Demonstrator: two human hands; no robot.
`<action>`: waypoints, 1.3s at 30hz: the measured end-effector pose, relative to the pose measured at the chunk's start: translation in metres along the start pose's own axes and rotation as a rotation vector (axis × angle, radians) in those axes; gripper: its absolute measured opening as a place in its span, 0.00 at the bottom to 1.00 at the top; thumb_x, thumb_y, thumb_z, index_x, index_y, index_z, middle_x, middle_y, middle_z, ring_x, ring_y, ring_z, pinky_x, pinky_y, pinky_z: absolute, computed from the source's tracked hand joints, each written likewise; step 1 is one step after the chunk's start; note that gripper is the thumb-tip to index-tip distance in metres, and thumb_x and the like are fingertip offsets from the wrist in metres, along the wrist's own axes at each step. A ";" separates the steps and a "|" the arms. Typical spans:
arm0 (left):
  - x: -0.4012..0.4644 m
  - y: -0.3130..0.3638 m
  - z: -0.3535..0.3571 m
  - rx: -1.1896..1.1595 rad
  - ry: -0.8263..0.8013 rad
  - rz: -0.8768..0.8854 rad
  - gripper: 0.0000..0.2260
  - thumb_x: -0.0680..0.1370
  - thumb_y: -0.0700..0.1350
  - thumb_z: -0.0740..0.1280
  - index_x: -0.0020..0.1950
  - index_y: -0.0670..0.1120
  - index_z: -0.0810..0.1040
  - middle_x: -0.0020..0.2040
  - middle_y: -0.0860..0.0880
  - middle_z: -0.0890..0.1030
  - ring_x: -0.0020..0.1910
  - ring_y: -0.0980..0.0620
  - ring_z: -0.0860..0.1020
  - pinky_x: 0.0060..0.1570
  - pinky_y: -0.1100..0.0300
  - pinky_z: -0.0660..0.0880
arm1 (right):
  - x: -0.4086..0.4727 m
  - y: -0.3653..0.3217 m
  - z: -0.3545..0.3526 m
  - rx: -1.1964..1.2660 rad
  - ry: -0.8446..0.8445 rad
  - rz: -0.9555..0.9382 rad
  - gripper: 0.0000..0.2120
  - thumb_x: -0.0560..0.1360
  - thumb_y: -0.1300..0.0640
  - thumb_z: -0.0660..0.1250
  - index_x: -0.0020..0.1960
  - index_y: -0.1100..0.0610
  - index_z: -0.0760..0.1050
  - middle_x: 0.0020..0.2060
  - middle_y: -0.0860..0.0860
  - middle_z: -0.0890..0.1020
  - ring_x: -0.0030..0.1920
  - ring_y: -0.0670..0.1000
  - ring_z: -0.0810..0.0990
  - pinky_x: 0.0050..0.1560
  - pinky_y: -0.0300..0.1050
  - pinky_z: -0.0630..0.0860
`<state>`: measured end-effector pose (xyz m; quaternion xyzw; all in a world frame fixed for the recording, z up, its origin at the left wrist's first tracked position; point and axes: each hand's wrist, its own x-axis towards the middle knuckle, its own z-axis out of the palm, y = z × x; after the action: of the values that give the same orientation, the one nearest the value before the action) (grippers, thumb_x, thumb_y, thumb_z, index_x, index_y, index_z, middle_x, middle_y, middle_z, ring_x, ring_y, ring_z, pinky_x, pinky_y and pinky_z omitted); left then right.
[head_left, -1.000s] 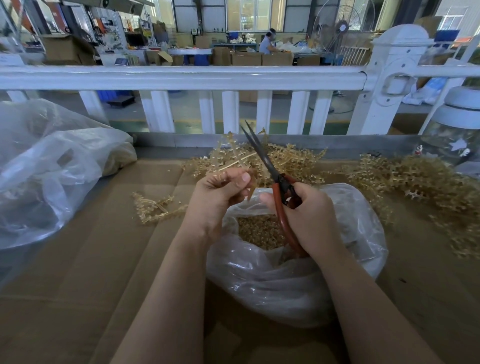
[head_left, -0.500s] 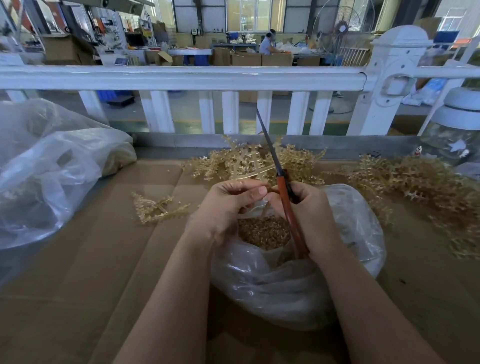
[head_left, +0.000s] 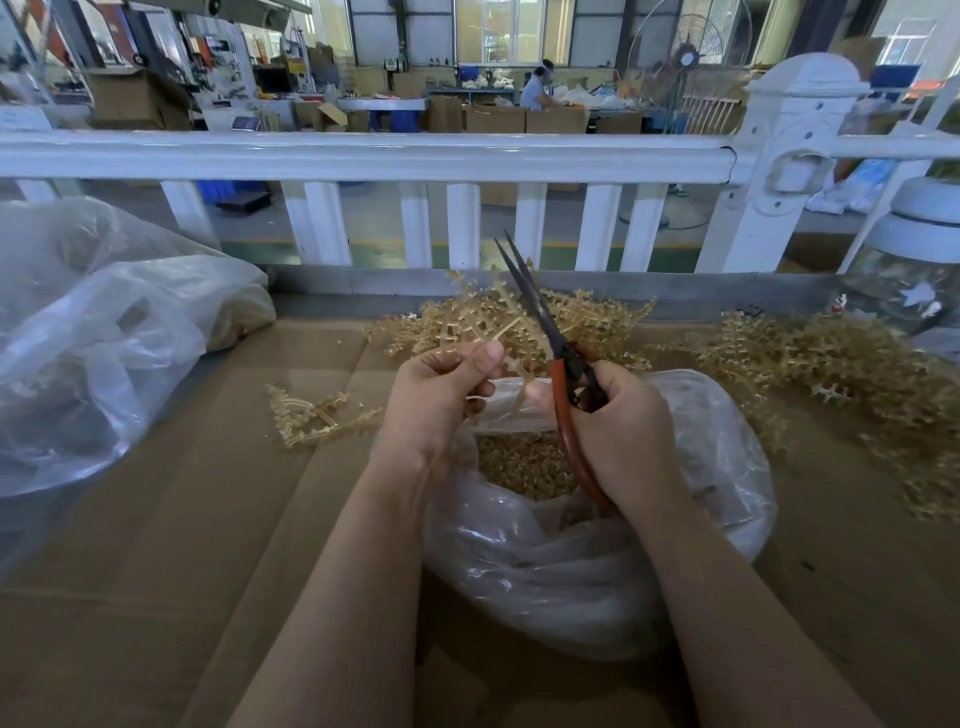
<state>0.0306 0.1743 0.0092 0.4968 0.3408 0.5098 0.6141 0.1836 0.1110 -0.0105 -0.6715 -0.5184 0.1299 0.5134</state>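
Pinching a golden plastic sprig (head_left: 488, 317) in the left hand (head_left: 441, 402), gripping orange-handled scissors (head_left: 560, 382) in the right hand (head_left: 626, 434) with blades barely parted, both above the clear bag (head_left: 597, 577) at the middle of the desk (head_left: 208, 519)

The scissors (head_left: 560, 366) have orange-red handles and dark grey blades. The sprig (head_left: 483, 317) is pale gold, like the heaps (head_left: 831, 364) along the tabletop's far edge and the bits (head_left: 519, 462) inside the clear bag (head_left: 571, 571). The tabletop (head_left: 182, 519) is plain brown cardboard. The second bag (head_left: 104, 364), at its left edge, is cloudy clear. The railing (head_left: 363, 156) is white.
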 end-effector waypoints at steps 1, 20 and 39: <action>0.000 0.000 -0.001 -0.017 0.018 0.005 0.06 0.68 0.49 0.75 0.35 0.47 0.83 0.32 0.51 0.80 0.30 0.58 0.74 0.31 0.67 0.72 | -0.001 0.000 -0.001 -0.062 0.016 -0.017 0.19 0.66 0.29 0.70 0.39 0.45 0.77 0.33 0.36 0.81 0.37 0.37 0.79 0.33 0.36 0.70; 0.003 -0.001 -0.005 0.097 0.035 0.175 0.13 0.79 0.35 0.67 0.37 0.47 0.82 0.31 0.52 0.79 0.32 0.58 0.75 0.35 0.66 0.74 | -0.003 0.007 0.000 -0.456 -0.049 -0.181 0.29 0.66 0.23 0.64 0.50 0.47 0.74 0.43 0.40 0.79 0.42 0.43 0.76 0.40 0.39 0.73; 0.001 0.001 -0.006 0.154 0.042 0.223 0.12 0.79 0.35 0.67 0.38 0.48 0.83 0.33 0.50 0.79 0.34 0.56 0.75 0.36 0.67 0.74 | -0.005 0.001 0.000 -0.479 0.034 -0.246 0.29 0.64 0.21 0.57 0.38 0.48 0.71 0.30 0.36 0.70 0.32 0.41 0.71 0.30 0.35 0.64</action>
<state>0.0246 0.1768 0.0087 0.5665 0.3346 0.5575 0.5063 0.1818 0.1065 -0.0128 -0.7079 -0.6033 -0.0710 0.3602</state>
